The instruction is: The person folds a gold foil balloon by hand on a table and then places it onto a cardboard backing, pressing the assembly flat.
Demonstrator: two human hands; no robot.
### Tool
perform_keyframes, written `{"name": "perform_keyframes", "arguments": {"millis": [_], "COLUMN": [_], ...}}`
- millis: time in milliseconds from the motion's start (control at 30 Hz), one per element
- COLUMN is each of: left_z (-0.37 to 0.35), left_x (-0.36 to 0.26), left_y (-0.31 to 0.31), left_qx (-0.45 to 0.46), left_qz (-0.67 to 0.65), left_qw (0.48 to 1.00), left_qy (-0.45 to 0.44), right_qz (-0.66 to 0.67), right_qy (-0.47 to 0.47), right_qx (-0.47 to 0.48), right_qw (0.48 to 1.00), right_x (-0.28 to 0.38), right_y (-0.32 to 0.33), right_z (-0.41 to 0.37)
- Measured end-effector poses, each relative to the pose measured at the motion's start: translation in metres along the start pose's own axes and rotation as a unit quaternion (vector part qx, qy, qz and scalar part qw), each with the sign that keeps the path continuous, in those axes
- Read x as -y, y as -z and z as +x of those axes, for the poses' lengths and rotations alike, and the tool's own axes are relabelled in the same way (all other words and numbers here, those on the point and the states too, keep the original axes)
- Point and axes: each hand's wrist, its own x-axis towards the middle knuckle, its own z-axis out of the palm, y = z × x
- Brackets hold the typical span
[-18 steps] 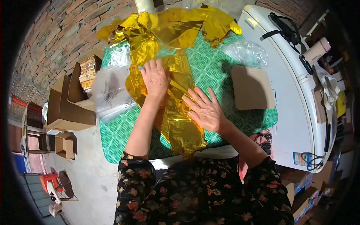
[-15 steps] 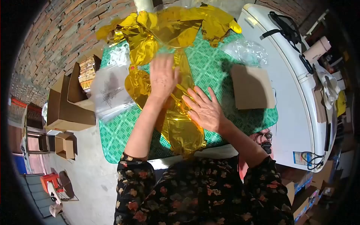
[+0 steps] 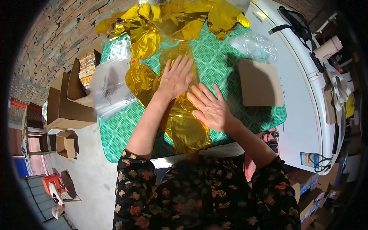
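A flat gold foil balloon [image 3: 190,128] lies on the green checked tablecloth [image 3: 218,69], stretching from the table's near edge toward its middle. My left hand [image 3: 176,78] rests flat on its upper part, fingers stretched out and holding nothing. Lower and to the right, my right hand [image 3: 211,108] lies open along the balloon's right edge, its palm partly turned up. Beside my left hand is another gold foil lobe [image 3: 142,80]. More crumpled gold foil balloons [image 3: 184,23] are heaped at the far side of the table.
A stack of clear plastic bags [image 3: 113,88] lies at the table's left, cardboard sheets [image 3: 260,82] at the right. Clear plastic wrap [image 3: 255,46] sits behind the sheets. A white freezer [image 3: 295,96] borders the right side; cardboard boxes [image 3: 71,107] stand at the left.
My left hand has moved right and slightly toward me over the foil and now lies flat instead of blurred. My right hand has barely moved. The view has shifted slightly.
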Motion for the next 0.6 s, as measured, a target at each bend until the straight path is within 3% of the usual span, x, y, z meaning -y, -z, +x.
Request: {"name": "perform_keyframes", "arguments": {"millis": [200,300,400,500,567,600], "left_z": [-0.001,0.0,0.001,0.001,-0.002,-0.002], "left_x": [0.0,0.0,-0.001,-0.001,-0.003,-0.002], "left_y": [-0.002,-0.001,0.0,0.002,0.001,0.0], "left_qx": [0.0,0.006,0.012,0.011,0.009,0.005], "left_qz": [-0.004,-0.009,-0.004,-0.005,-0.013,-0.016], "left_qw": [1.0,1.0,1.0,1.0,1.0,1.0], "left_qy": [0.002,0.003,0.004,0.007,0.009,0.01], "right_qz": [0.036,-0.006,0.095,0.184,0.087,0.106], "right_qy": [0.021,0.049,0.079,0.04,0.031,-0.001], "right_qx": [0.019,0.005,0.032,0.074,-0.021,-0.062], "right_qw": [0.999,0.999,0.992,0.979,0.995,0.992], "right_x": [0.034,0.047,0.06,0.049,0.029,0.014], "right_y": [0.018,0.011,0.022,0.058,0.069,0.06], "right_z": [-0.044,-0.075,-0.096,-0.077,-0.032,-0.014]}}
